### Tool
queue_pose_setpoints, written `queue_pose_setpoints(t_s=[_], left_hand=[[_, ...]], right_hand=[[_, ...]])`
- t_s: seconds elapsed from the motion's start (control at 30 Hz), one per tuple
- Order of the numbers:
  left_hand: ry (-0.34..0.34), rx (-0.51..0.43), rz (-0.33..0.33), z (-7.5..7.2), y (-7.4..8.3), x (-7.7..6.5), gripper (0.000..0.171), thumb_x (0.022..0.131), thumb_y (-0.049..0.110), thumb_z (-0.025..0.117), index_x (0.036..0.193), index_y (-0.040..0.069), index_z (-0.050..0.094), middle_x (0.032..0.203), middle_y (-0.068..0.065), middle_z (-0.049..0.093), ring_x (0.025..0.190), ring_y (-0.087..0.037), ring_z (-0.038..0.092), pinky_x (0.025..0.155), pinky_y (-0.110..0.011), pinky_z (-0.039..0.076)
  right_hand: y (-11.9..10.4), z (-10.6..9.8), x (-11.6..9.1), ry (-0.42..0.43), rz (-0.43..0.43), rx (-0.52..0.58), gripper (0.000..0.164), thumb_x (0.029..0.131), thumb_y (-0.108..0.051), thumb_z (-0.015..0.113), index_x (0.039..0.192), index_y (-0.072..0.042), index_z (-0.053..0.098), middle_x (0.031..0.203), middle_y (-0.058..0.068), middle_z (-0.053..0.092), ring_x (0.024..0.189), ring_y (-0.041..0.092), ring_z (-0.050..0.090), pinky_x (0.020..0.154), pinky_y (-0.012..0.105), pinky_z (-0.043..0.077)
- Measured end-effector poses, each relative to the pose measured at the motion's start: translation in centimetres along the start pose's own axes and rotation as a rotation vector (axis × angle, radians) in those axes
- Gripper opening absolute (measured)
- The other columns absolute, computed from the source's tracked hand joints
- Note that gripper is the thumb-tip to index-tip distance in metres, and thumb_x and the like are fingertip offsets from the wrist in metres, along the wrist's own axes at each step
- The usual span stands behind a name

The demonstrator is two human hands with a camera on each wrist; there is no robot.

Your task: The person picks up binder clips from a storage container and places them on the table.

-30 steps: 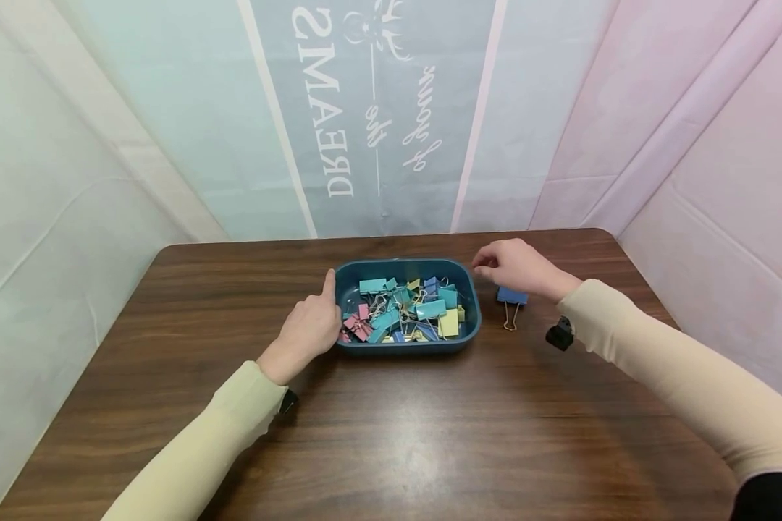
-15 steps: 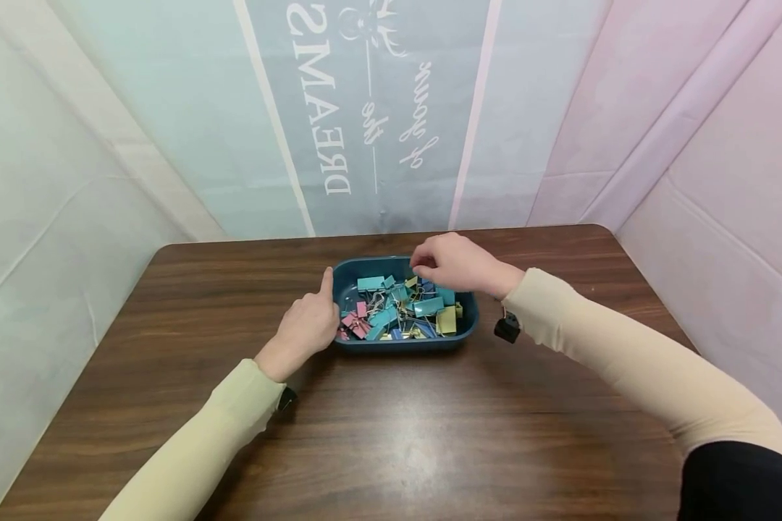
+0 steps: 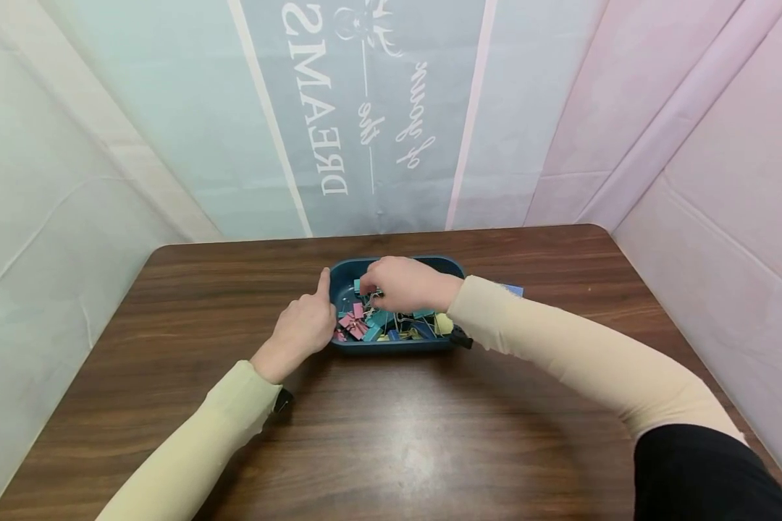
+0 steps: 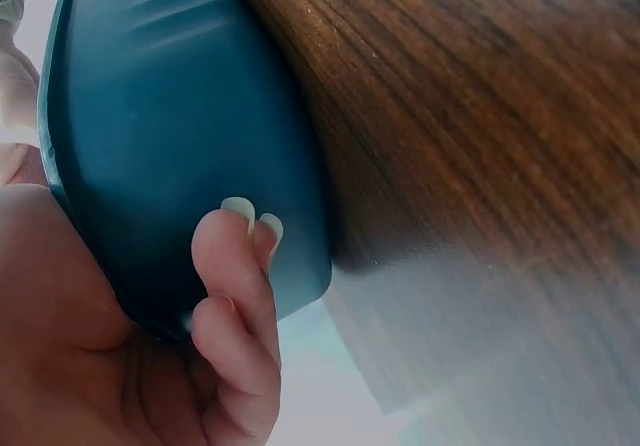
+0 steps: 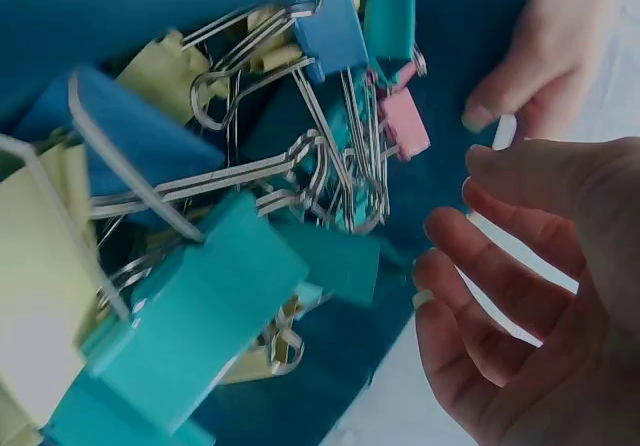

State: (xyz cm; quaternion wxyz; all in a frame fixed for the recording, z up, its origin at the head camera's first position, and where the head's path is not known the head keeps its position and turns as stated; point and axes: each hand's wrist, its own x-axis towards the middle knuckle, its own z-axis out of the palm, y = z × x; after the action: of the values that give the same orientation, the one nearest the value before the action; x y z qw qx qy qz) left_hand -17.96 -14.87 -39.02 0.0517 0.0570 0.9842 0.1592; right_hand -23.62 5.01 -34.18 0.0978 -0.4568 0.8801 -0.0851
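A dark teal plastic bin (image 3: 391,347) stands on the table, holding a pile of binder clips. My left hand (image 3: 300,325) grips its left end, index finger stretched along the rim; in the left wrist view, curled fingers (image 4: 235,266) lie on the outer wall. My right hand (image 3: 404,284) hovers over the left part of the bin, thumb and fingers apart with nothing between them. Beneath it, the right wrist view has a large teal clip (image 5: 200,316), a blue clip (image 5: 330,36), a yellow clip (image 5: 40,276) and a small pink clip (image 5: 403,124). My right hand hides some clips in the head view.
Right of the bin, a larger blue binder clip (image 3: 513,289) lies on the wooden table (image 3: 391,434), partly hidden behind my right sleeve (image 3: 547,333). A pale fabric backdrop (image 3: 528,108) rises behind the table's far edge.
My right hand has moved left from beside the blue clip on the table, across the bin's right rim, to above the clips. My left hand keeps its grip on the bin's left end.
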Motion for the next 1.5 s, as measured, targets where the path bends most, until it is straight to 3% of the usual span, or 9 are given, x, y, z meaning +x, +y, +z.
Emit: queue_pose_setpoints(t_s=[0.17,0.33,0.6,0.73,0.9,1.2,1.5], left_hand=[[0.001,0.010,0.009,-0.1,0.0,-0.1,0.069,0.103,0.018,0.047,0.158,-0.002,0.011,0.052,-0.006,0.047,0.038,-0.019,0.043,0.038,-0.029,0.031],[0.006,0.019,0.023,-0.1,0.0,-0.2,0.068,0.103,0.018,0.045,0.157,-0.003,0.011,0.052,-0.007,0.047,0.038,-0.019,0.042,0.037,-0.029,0.029],[0.017,0.020,0.040,0.0,-0.1,-0.2,0.067,0.102,0.017,0.045,0.157,-0.004,0.012,0.051,-0.007,0.047,0.037,-0.019,0.041,0.037,-0.029,0.028],[0.011,0.017,0.027,0.0,-0.1,-0.2,0.067,0.102,0.017,0.044,0.157,-0.003,0.011,0.051,-0.006,0.047,0.038,-0.019,0.041,0.037,-0.029,0.028],[0.010,0.015,0.017,-0.1,-0.1,-0.1,0.067,0.102,0.017,0.044,0.158,-0.002,0.011,0.051,-0.006,0.047,0.038,-0.018,0.041,0.037,-0.029,0.028],[0.012,-0.007,0.024,0.0,0.0,-0.2,0.067,0.103,0.017,0.044,0.158,-0.002,0.012,0.051,-0.005,0.046,0.038,-0.018,0.041,0.037,-0.028,0.029],[0.016,0.014,0.021,0.1,-0.1,-0.2,0.067,0.103,0.018,0.045,0.158,-0.002,0.012,0.051,-0.005,0.046,0.038,-0.018,0.041,0.037,-0.028,0.028]], right_hand=[[-1.1,0.9,1.1,0.005,-0.040,-0.094,0.020,0.094,-0.014,0.068,0.112,-0.014,0.075,0.102,-0.001,0.067,0.094,0.014,0.060,0.088,0.030,0.050],[-1.8,1.7,2.0,-0.015,-0.054,-0.120,0.023,0.094,-0.013,0.065,0.115,-0.014,0.075,0.098,0.001,0.066,0.090,0.018,0.055,0.088,0.031,0.049],[-1.9,0.9,3.0,-0.238,-0.008,0.049,0.024,0.097,-0.010,0.061,0.118,-0.013,0.072,0.097,-0.002,0.067,0.079,0.014,0.057,0.078,0.028,0.050],[-1.8,0.4,3.2,-0.283,0.000,0.070,0.022,0.098,-0.011,0.061,0.118,-0.012,0.072,0.098,-0.001,0.068,0.080,0.014,0.059,0.078,0.026,0.051],[-1.7,0.5,3.3,-0.257,-0.017,0.065,0.022,0.097,-0.007,0.061,0.116,-0.012,0.073,0.101,0.001,0.069,0.082,0.013,0.060,0.080,0.026,0.052],[-1.3,1.3,3.6,-0.202,-0.048,0.048,0.013,0.096,-0.008,0.065,0.100,-0.014,0.076,0.089,-0.005,0.068,0.079,0.007,0.062,0.075,0.022,0.052],[-1.1,0.3,3.4,-0.139,-0.090,0.052,0.010,0.095,-0.009,0.067,0.099,-0.012,0.076,0.090,-0.005,0.067,0.080,0.009,0.060,0.077,0.023,0.051]])
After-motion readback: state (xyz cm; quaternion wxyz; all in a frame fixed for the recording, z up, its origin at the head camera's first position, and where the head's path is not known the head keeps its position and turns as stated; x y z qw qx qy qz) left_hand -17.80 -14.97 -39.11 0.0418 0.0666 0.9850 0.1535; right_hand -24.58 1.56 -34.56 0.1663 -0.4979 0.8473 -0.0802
